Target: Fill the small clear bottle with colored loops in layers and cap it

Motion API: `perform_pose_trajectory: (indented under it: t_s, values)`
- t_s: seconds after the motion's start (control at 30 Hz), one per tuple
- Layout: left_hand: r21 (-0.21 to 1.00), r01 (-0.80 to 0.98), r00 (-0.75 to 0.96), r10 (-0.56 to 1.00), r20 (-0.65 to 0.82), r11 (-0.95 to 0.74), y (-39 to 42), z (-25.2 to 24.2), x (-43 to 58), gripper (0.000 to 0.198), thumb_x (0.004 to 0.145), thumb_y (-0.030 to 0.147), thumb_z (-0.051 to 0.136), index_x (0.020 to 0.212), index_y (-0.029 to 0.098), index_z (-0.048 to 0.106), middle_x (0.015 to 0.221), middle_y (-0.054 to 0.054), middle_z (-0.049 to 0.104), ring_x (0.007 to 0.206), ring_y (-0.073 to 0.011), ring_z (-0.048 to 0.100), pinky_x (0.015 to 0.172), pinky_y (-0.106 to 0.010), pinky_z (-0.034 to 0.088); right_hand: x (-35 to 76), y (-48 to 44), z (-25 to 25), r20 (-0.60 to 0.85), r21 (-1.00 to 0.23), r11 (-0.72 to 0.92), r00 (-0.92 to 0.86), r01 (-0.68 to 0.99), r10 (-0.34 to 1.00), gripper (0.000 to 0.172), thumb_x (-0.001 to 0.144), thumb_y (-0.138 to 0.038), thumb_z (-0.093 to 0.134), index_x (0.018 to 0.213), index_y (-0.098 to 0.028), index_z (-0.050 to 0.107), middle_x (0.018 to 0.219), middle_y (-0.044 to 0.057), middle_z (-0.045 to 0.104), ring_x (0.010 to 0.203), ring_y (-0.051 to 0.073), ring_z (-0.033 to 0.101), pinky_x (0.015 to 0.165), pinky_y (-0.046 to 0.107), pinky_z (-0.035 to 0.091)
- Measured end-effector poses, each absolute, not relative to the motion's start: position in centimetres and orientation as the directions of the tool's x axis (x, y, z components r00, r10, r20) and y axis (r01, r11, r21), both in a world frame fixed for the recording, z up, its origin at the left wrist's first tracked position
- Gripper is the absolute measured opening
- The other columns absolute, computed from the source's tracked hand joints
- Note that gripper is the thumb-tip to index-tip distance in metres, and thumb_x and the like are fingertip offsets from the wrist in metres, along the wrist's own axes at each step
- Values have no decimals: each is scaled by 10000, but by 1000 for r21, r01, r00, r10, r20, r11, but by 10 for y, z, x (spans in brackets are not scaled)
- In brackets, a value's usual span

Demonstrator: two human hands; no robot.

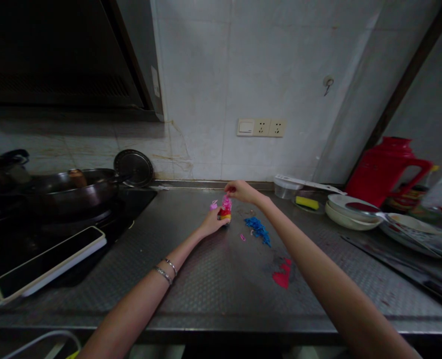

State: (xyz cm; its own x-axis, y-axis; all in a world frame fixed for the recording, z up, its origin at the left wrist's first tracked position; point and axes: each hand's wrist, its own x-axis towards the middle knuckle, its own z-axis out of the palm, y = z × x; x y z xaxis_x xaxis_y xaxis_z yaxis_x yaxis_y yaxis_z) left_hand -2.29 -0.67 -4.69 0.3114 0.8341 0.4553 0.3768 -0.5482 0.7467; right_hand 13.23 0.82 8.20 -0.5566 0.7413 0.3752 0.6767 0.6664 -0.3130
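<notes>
Near the back of the metal counter (191, 264), my left hand (212, 223) is wrapped round a small clear bottle (225, 208) with pink, red and yellow layers inside. My right hand (239, 191) is pinched at the bottle's top; whatever its fingertips hold is too small to make out. A lilac cap-like piece (214, 205) shows just above my left hand. To the right of the bottle lie a heap of blue pieces (258, 230) and a small pink clip-like piece (242, 237). A patch of red material (282, 274) is nearer the front, beside my right forearm.
At left, a phone (51, 262) rests by the stove, with a pan (78, 187) behind it. Toward the right are a plastic tub (286, 188), a yellow sponge (307, 203), stacked bowls (350, 214) and a red thermos (381, 169). A range hood (60, 55) overhangs the left.
</notes>
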Motion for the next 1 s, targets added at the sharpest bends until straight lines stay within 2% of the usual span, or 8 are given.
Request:
perform_pose_trajectory:
  t_s: [0.23, 0.37, 0.47, 0.6, 0.7, 0.83, 1.0]
  values:
    - [718, 385, 354, 811, 465, -580, -3, -51, -24, 373, 690, 261, 627, 1023, 113, 548, 943, -95, 617, 819, -197, 592, 773, -351, 475, 131, 11, 89, 236, -243, 649, -605, 721, 760, 146, 693, -114, 595, 787, -125, 707, 730, 40, 687, 643, 117, 584, 603, 191, 418]
    - [717, 388, 350, 812, 467, -579, -2, -53, -25, 365, 685, 268, 631, 1010, 121, 551, 939, -86, 616, 817, -193, 588, 772, -344, 475, 131, 14, 88, 235, -210, 676, -635, 706, 736, 176, 712, -125, 582, 823, -133, 719, 799, 55, 699, 710, 137, 602, 639, 199, 427]
    - [712, 392, 349, 810, 472, -583, -1, -54, -25, 365, 688, 272, 627, 1014, 126, 547, 939, -79, 614, 816, -189, 586, 766, -337, 475, 131, 14, 87, 244, -237, 675, -630, 699, 737, 197, 719, -110, 568, 843, -140, 718, 821, 53, 702, 723, 139, 608, 653, 200, 432]
    - [715, 392, 348, 812, 468, -579, 0, -55, -24, 350, 698, 274, 616, 1008, 129, 544, 927, -70, 616, 807, -182, 586, 757, -327, 475, 131, 14, 82, 307, -286, 679, -607, 676, 733, 190, 699, -97, 582, 829, -130, 715, 784, 46, 702, 699, 137, 612, 639, 196, 435]
    - [725, 397, 333, 824, 458, -563, 0, -55, -24, 336, 692, 270, 622, 986, 128, 546, 922, -71, 616, 802, -180, 585, 751, -323, 475, 130, 13, 74, 365, -273, 704, -607, 655, 706, 179, 696, -98, 580, 809, -135, 713, 759, 40, 699, 682, 131, 613, 635, 196, 435]
    - [725, 403, 331, 827, 454, -559, -1, -54, -23, 323, 694, 278, 620, 970, 127, 546, 929, -72, 614, 807, -181, 584, 743, -326, 476, 131, 8, 67, 421, -249, 719, -596, 649, 684, 204, 728, -141, 548, 851, -150, 709, 807, 52, 701, 727, 145, 622, 669, 218, 440]
    - [738, 395, 330, 834, 442, -547, -3, -51, -24, 331, 694, 290, 622, 969, 122, 548, 925, -81, 616, 804, -186, 589, 737, -331, 482, 137, -7, 71, 530, -298, 730, -529, 616, 663, 224, 739, -150, 516, 869, -161, 698, 851, 45, 693, 770, 140, 609, 713, 226, 438]
